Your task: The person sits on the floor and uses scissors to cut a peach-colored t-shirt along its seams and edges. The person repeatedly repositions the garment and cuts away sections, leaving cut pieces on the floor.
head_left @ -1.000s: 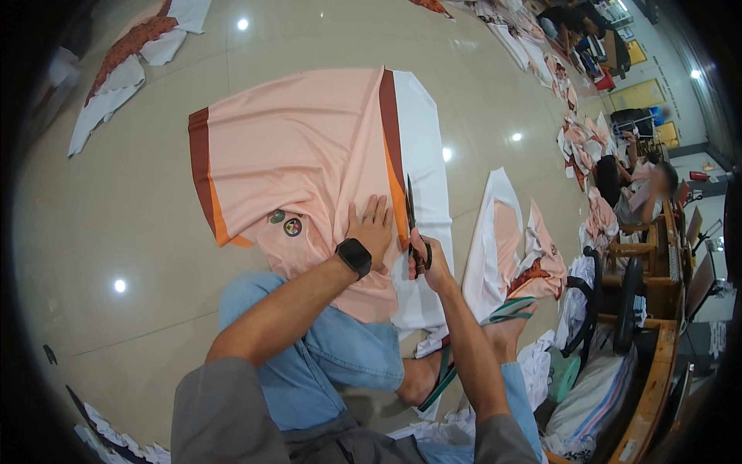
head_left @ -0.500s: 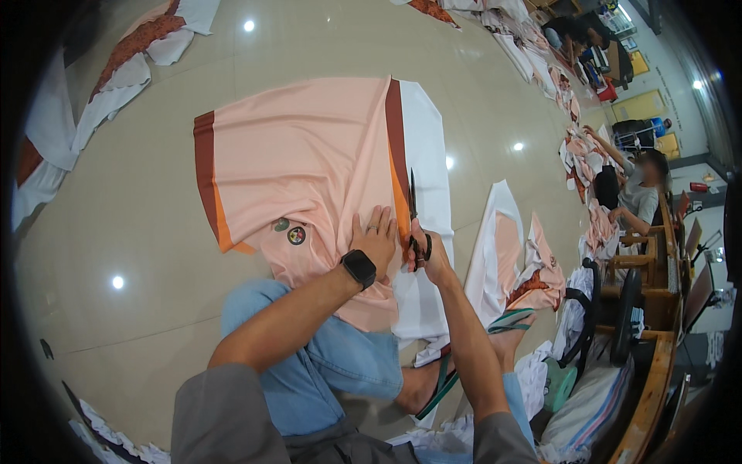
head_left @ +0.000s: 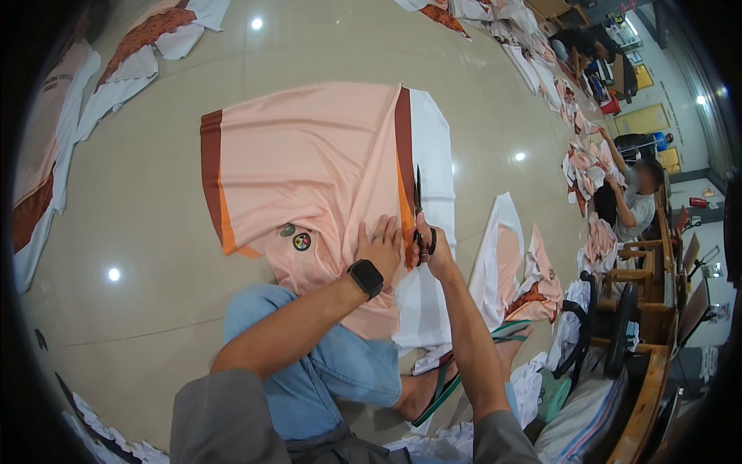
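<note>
Scissors (head_left: pixel 418 209) have crept further along the peach fabric (head_left: pixel 309 162); right hand (head_left: pixel 433 251) grips them, left hand (head_left: pixel 379 246) beside lies flat, pinning cloth taut.

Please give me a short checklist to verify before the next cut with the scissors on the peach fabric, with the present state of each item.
1. Left hand lies flat on the peach fabric beside the cut line: ok.
2. Left fingertips are clear of the scissors blades: ok, a small gap shows.
3. Right hand holds the scissors by the loops: ok.
4. Blades follow the brown and orange stripe: ok.
5. Fabric ahead of the blades lies smooth on the floor: ok, only light folds.
6. Blades open or closed: cannot tell, too small.
</note>
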`<state>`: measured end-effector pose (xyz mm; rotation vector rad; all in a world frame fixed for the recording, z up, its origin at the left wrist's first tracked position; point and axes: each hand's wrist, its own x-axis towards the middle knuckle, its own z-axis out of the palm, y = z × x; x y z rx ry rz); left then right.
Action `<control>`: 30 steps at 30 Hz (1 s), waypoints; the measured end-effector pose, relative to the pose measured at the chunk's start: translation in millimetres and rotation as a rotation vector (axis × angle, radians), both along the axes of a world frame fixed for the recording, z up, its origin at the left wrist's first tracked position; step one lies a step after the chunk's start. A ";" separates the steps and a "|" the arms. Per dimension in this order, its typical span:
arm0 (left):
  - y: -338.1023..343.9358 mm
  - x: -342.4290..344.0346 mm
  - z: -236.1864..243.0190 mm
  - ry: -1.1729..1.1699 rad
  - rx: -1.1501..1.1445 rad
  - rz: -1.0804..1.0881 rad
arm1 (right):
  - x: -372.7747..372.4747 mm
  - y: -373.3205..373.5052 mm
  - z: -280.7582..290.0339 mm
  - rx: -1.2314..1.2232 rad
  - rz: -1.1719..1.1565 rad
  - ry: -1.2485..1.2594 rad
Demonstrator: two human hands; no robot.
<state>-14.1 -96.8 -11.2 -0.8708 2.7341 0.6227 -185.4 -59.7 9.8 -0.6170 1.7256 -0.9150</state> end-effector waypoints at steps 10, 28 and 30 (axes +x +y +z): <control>1.8 -3.0 -3.6 0.028 0.042 0.059 | -15.3 -22.7 -17.0 0.035 0.059 0.145; 7.5 -4.7 -12.9 0.030 0.008 0.110 | -20.2 -73.5 -10.7 -0.002 -0.025 0.005; 5.9 -6.7 -3.8 0.025 0.016 0.103 | -30.0 -83.2 -9.2 0.016 -0.037 0.006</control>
